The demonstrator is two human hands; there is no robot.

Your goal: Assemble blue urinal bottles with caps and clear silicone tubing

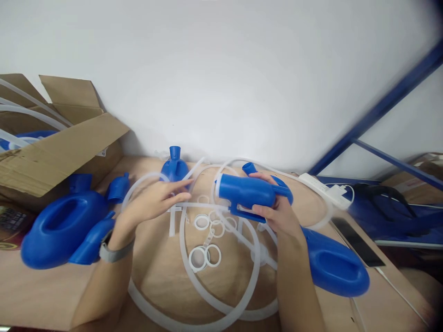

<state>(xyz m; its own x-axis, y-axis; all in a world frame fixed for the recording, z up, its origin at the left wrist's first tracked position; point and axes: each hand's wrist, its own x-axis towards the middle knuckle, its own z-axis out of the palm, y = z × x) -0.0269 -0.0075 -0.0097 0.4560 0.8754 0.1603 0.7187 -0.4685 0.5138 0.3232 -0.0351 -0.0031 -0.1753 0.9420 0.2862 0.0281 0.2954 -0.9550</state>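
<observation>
My right hand (275, 207) grips a blue plastic cup-shaped part (244, 190) with a handle-like bar underneath and a white ring at its left end. The part is tilted on its side above the table. My left hand (162, 198), with a grey watch band on the wrist, is held to the left of it, fingers stretched out and holding nothing visible. Clear tubing (194, 267) loops over the table below both hands. Between my arms lie several white rings (198, 258). Behind my left hand stands a blue bottle (175, 168) with a flared neck.
A large blue bottle (65, 226) and smaller blue pieces (118, 188) lie left, by an open cardboard box (62, 152) of tubing. On the right are another blue bottle (335, 265), a phone (358, 242), a power strip (325, 190) and a blue metal frame (377, 108).
</observation>
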